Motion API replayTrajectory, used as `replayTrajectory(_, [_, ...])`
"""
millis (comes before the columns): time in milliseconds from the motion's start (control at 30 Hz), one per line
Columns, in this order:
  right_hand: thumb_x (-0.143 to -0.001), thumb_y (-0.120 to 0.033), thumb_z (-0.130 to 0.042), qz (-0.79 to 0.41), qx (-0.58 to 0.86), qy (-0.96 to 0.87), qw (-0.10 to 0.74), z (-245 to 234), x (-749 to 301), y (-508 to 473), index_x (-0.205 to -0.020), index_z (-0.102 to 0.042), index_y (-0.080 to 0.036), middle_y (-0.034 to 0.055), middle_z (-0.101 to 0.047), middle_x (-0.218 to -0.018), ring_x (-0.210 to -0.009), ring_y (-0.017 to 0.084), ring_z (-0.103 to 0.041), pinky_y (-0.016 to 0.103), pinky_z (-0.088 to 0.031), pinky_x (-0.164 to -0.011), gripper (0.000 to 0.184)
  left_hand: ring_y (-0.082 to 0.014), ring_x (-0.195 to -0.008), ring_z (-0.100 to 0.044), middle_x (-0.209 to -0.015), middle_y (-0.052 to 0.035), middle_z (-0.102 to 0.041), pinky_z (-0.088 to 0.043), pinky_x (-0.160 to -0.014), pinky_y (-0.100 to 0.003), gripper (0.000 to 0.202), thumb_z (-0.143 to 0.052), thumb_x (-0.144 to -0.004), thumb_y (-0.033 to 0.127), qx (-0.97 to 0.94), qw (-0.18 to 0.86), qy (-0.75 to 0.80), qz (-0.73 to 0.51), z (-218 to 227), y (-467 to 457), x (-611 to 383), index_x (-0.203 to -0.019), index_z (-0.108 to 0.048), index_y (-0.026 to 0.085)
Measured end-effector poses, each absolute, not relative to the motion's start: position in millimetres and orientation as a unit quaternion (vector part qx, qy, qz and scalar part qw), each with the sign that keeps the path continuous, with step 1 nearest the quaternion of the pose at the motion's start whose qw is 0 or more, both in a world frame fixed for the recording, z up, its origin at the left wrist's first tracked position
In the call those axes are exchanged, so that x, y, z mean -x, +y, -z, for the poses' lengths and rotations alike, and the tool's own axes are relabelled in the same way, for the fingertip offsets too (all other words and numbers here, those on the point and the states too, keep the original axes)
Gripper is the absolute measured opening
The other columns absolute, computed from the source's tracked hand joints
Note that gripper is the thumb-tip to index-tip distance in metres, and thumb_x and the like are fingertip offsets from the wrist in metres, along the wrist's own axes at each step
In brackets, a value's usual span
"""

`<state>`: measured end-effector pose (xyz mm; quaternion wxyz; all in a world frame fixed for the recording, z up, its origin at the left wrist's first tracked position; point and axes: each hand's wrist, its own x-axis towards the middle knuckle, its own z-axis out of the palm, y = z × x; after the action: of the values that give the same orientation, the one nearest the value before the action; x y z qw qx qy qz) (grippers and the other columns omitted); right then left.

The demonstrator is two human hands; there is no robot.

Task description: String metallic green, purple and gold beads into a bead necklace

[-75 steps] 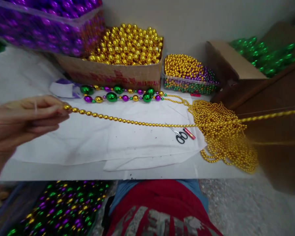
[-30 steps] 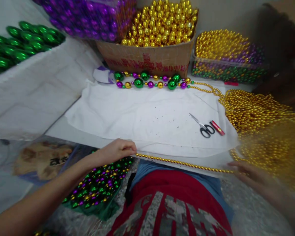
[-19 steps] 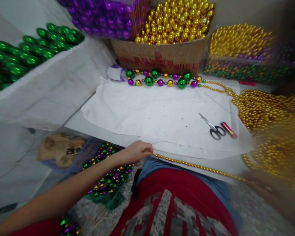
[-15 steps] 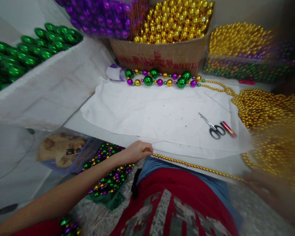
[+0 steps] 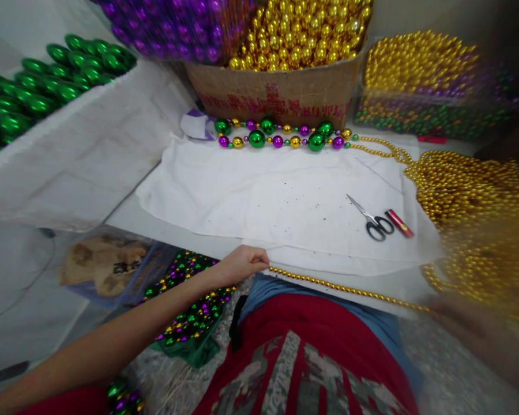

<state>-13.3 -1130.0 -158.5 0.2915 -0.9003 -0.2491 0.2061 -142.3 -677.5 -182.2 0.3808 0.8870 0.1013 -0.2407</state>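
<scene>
My left hand (image 5: 242, 264) is closed in a pinch on one end of a gold bead strand (image 5: 341, 288), held at the near edge of the table. The strand runs taut to the right along that edge toward my right hand (image 5: 467, 323). That hand is badly blurred, and its fingers cannot be made out. Just behind it lies a big heap of gold bead strands (image 5: 471, 207). A white cloth (image 5: 277, 202) covers the table between my hands and the boxes.
Scissors (image 5: 372, 219) and a small red lighter (image 5: 400, 223) lie on the cloth. A necklace of green, purple and gold balls (image 5: 281, 135) sits before a cardboard box of gold balls (image 5: 277, 98). Green balls (image 5: 47, 75) left; mixed beads (image 5: 185, 305) below the table.
My left hand dropped from above the table to its near edge with the strand end. Since a second ago the hands have hardly moved; the view shifted slightly.
</scene>
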Motion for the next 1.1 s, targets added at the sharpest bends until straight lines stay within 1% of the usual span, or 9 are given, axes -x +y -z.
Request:
replayTrajectory(100, [-0.083,-0.037,-0.053,-0.263,0.888,-0.252,0.281,159,12,-1128,-0.075,-0.064,-0.022,0.0044,-0.065,-0.073,-0.069,0.021,-0.06,0.031,-0.048,-0.062,0.021,-0.0119,-0.057,-0.046,-0.059,0.0026,-0.054,-0.032,-0.055,-0.021,0.028,-0.052,-0.078,0.04,-0.884,0.379,0.093,0.259,182,-675,139,-0.077,-0.066,0.016])
replayTrajectory(200, [-0.086,-0.036,-0.051,-0.287,0.885,-0.232,0.283,164,8,-1130,-0.077,-0.062,-0.018,0.0044,-0.064,-0.074,-0.071,0.019,-0.059,0.029,-0.046,-0.063,0.023,-0.0152,-0.065,-0.052,-0.065,0.0017,-0.06,-0.036,-0.06,-0.022,0.032,-0.05,-0.079,0.045,-0.874,0.38,0.093,0.287,185,-670,132,-0.078,-0.066,0.017])
replayTrajectory(333, [-0.087,-0.034,-0.05,-0.296,0.884,-0.209,0.295,168,8,-1135,-0.094,-0.064,-0.016,0.006,-0.068,-0.089,-0.082,0.019,-0.061,0.029,-0.048,-0.071,0.024,-0.0172,-0.077,-0.056,-0.077,0.0007,-0.064,-0.039,-0.072,-0.024,0.032,-0.045,-0.082,0.042,-0.863,0.389,0.081,0.311,190,-667,127,-0.084,-0.065,0.017])
replayTrajectory(400, [-0.088,-0.034,-0.05,-0.303,0.877,-0.21,0.308,169,10,-1136,-0.097,-0.066,-0.017,0.0062,-0.068,-0.094,-0.087,0.02,-0.062,0.029,-0.048,-0.075,0.025,-0.0175,-0.077,-0.056,-0.077,-0.0002,-0.064,-0.039,-0.071,-0.025,0.035,-0.044,-0.081,0.045,-0.863,0.384,0.081,0.319,191,-668,127,-0.085,-0.064,0.016])
replayTrajectory(600, [-0.088,-0.033,-0.049,-0.308,0.87,-0.208,0.324,175,13,-1141,-0.101,-0.067,-0.017,0.0067,-0.07,-0.094,-0.086,0.022,-0.064,0.031,-0.05,-0.073,0.027,-0.0167,-0.068,-0.051,-0.069,-0.0007,-0.058,-0.036,-0.063,-0.024,0.04,-0.046,-0.078,0.05,-0.862,0.382,0.095,0.317,192,-670,128,-0.081,-0.065,0.016])
replayTrajectory(767, [-0.088,-0.032,-0.053,-0.314,0.859,-0.21,0.345,176,14,-1140,-0.117,-0.064,-0.021,0.0052,-0.065,-0.118,-0.108,0.022,-0.059,0.034,-0.046,-0.093,0.033,-0.0164,-0.067,-0.05,-0.066,-0.0001,-0.057,-0.034,-0.061,-0.023,0.038,-0.047,-0.077,0.049,-0.863,0.384,0.101,0.312,189,-672,128,-0.081,-0.065,0.016])
replayTrajectory(900, [-0.083,-0.04,-0.062,-0.314,0.853,-0.207,0.361,179,16,-1140,-0.109,-0.069,-0.023,0.0045,-0.069,-0.11,-0.101,0.023,-0.064,0.033,-0.05,-0.088,0.032,-0.0157,-0.068,-0.05,-0.068,0.0009,-0.058,-0.034,-0.063,-0.022,0.038,-0.045,-0.078,0.048,-0.863,0.379,0.1,0.318,189,-672,128,-0.082,-0.064,0.016])
replayTrajectory(1000, [-0.086,-0.041,-0.057,-0.285,0.868,-0.202,0.352,182,18,-1138,-0.1,-0.072,-0.021,0.0063,-0.071,-0.101,-0.091,0.022,-0.066,0.032,-0.051,-0.08,0.028,-0.0157,-0.069,-0.051,-0.071,0.0011,-0.059,-0.034,-0.064,-0.022,0.038,-0.044,-0.078,0.048,-0.862,0.379,0.099,0.323,189,-671,129,-0.084,-0.064,0.015])
replayTrajectory(1100, [-0.087,-0.039,-0.055,-0.265,0.876,-0.215,0.34,181,20,-1133,-0.091,-0.072,-0.02,0.0073,-0.07,-0.091,-0.085,0.021,-0.063,0.031,-0.049,-0.075,0.026,-0.0157,-0.07,-0.05,-0.071,0.0012,-0.058,-0.034,-0.064,-0.022,0.039,-0.044,-0.078,0.049,-0.861,0.377,0.102,0.325,190,-671,129,-0.085,-0.063,0.015])
